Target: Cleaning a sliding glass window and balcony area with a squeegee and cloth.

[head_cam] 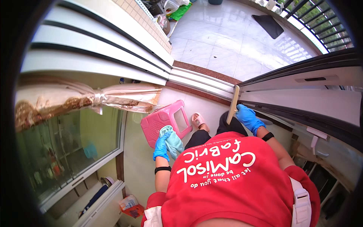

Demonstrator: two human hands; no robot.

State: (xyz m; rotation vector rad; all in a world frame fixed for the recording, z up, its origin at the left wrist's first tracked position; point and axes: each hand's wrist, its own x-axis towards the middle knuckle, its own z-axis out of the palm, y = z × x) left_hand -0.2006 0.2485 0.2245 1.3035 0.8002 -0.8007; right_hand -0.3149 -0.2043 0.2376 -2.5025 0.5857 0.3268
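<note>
My left hand [161, 145], in a blue disposable glove, grips a folded light-green cloth [173, 140]. Cloth and hand are over the near side of a pink plastic stool [154, 124]; whether they touch it I cannot tell. On the other side of my body, my right hand [249, 117] wears a matching glove. It is closed around a squeegee-like tool with a long beige bar [233, 103]; the grip is hidden by my fingers. This bar is beside the dark edge of a sliding door panel [306, 85].
A door track [202, 78] crosses the floor ahead. Beyond it are balcony tiles [227, 51], a black mat [268, 26] and a railing [320, 22]. A tied curtain [127, 96] and glass pane [99, 133] are at left. A white hook [314, 142] projects at right.
</note>
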